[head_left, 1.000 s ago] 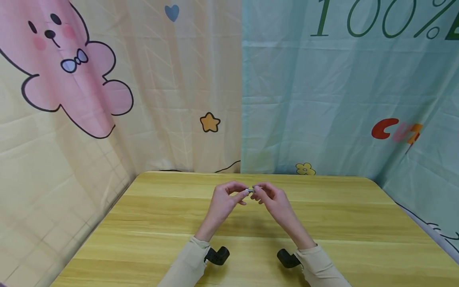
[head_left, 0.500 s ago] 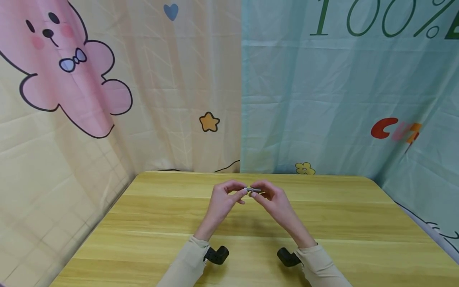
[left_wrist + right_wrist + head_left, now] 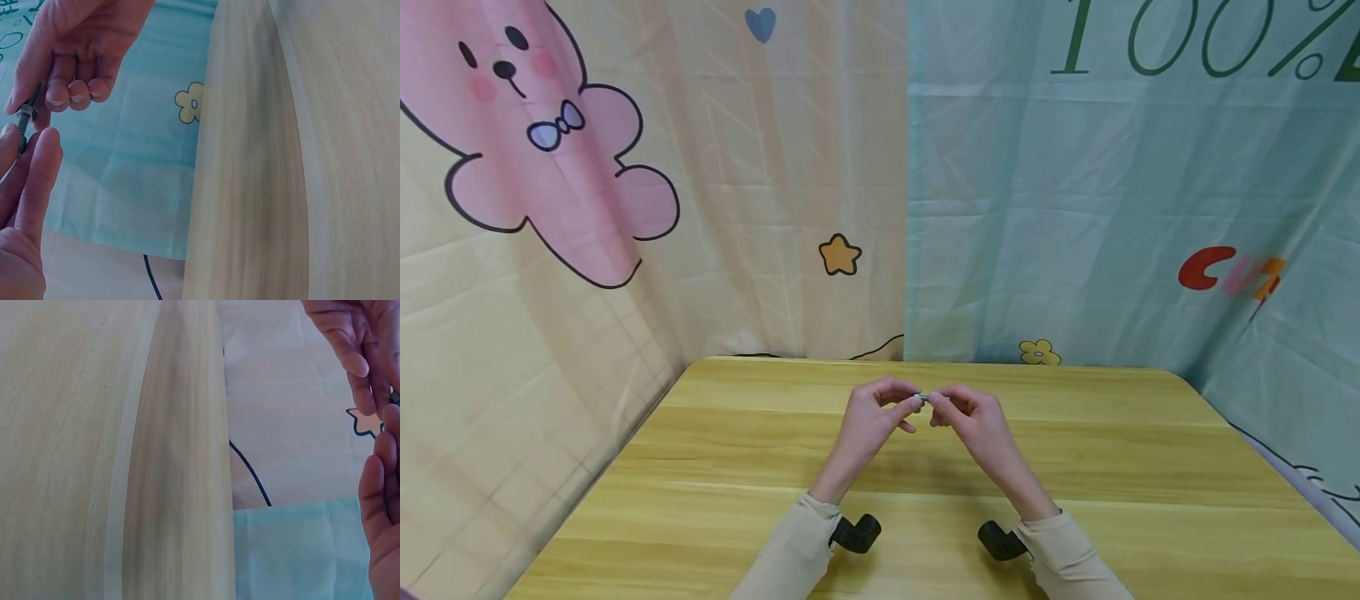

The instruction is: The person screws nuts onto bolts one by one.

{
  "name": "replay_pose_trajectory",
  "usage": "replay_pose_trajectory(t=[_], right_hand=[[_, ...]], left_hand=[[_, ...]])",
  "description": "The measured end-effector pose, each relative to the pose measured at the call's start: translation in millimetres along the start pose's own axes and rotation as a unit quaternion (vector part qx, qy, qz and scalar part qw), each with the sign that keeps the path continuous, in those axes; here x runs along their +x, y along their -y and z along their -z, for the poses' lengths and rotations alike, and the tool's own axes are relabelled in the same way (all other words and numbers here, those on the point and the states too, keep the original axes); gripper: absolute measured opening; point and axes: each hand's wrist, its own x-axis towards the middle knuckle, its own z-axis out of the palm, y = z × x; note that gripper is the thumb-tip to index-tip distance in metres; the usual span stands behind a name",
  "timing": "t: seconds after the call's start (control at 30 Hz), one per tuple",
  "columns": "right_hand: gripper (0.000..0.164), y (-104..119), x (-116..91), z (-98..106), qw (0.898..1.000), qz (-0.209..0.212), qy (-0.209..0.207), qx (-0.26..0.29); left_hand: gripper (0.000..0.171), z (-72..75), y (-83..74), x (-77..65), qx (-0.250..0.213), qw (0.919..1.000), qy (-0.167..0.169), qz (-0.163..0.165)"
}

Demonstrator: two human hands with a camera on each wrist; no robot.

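A small metal bolt [image 3: 924, 397] is held between both hands above the far part of the table. My left hand [image 3: 868, 421] pinches one end with thumb and fingers. From the other side my right hand [image 3: 973, 421] pinches it, thumb against index finger, covering that end. Threads show on the bolt [image 3: 22, 126] in the left wrist view, with what looks like a nut [image 3: 26, 110] by the right fingertips. Only a dark bit of the bolt [image 3: 395, 398] appears at the edge of the right wrist view.
Beneath the hands lies a wooden table [image 3: 737, 467]. Printed curtains [image 3: 1037, 208] hang behind its far edge and along the sides. A black device [image 3: 856, 533] sits at the left wrist, another black device [image 3: 1002, 541] at the right.
Half a second ago the right fingers were parted and more of the bolt's right end showed. Now they pinch over that end again. The left hand has barely moved.
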Motion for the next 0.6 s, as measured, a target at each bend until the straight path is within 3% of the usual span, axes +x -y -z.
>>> replay_pose_trajectory(t=[0.23, 0.47, 0.6], right_hand=[[0.031, 1.1, -0.1, 0.2, 1.000, -0.022, 0.007, -0.018], [0.022, -0.6, 2.2, 3.6, 0.998, 0.040, 0.039, 0.001], [0.019, -2.1, 2.0, 4.5, 0.998, 0.048, 0.039, 0.005]], left_hand=[[0.012, -0.2, -0.8, 0.7, -0.007, 1.0000, -0.002, -0.001], [0.009, 1.0, 0.3, 2.3, -0.011, 0.9999, -0.010, 0.005], [0.009, 0.6, 0.9, 2.5, -0.014, 0.9999, -0.006, 0.004]])
